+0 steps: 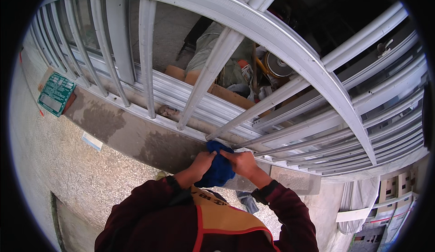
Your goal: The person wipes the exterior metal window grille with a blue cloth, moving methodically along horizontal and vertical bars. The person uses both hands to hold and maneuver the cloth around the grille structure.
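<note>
Head view: left hand [202,163] and right hand [244,163] pinched crumpled blue cloth [219,171], its long axis pointing toward twelve o'clock.

Place: building exterior, at window | evidence: white bars [210,70]; stone ledge [136,136]; neighbouring facade [396,191]

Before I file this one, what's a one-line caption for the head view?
Left hand and right hand grip a blue cloth beside pale window bars, over a dark-patched grey ledge.
</note>
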A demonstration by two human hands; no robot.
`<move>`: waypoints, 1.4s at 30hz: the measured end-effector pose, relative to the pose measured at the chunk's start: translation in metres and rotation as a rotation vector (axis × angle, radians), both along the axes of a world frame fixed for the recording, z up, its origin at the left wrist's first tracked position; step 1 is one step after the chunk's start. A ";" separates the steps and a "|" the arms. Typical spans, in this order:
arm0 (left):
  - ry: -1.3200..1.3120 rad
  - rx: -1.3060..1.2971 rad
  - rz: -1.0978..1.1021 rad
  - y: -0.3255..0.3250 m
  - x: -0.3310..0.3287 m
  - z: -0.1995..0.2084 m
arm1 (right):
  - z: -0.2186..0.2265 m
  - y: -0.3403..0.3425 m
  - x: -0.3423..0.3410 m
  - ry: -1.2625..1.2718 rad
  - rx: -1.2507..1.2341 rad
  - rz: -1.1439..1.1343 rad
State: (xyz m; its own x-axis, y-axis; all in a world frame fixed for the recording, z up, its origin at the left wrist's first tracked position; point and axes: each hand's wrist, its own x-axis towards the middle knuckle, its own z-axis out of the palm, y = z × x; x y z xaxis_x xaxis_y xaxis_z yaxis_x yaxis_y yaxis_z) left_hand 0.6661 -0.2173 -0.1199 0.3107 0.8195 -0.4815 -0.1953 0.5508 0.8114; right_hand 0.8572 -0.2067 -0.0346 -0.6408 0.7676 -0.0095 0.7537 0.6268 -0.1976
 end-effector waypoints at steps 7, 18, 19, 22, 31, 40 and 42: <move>0.090 0.176 0.164 -0.003 -0.011 -0.019 | -0.018 0.002 -0.033 0.044 0.040 -0.118; 0.233 0.269 -0.006 0.010 0.007 -0.022 | -0.011 -0.012 -0.007 0.019 -0.019 -0.241; 0.213 0.245 -0.005 0.008 0.006 -0.019 | -0.012 -0.012 -0.004 -0.012 -0.043 -0.225; 0.239 0.291 -0.003 0.006 0.002 -0.015 | -0.018 -0.009 0.001 0.035 -0.036 -0.157; 0.336 0.376 0.160 -0.002 -0.010 -0.016 | -0.025 -0.019 -0.030 0.162 0.051 -0.180; 0.523 0.166 -0.048 0.041 -0.057 0.016 | -0.005 -0.017 -0.124 -0.120 -0.147 -0.532; 0.681 0.256 -0.202 0.039 -0.046 0.017 | 0.006 -0.027 -0.118 -0.183 -0.212 -0.596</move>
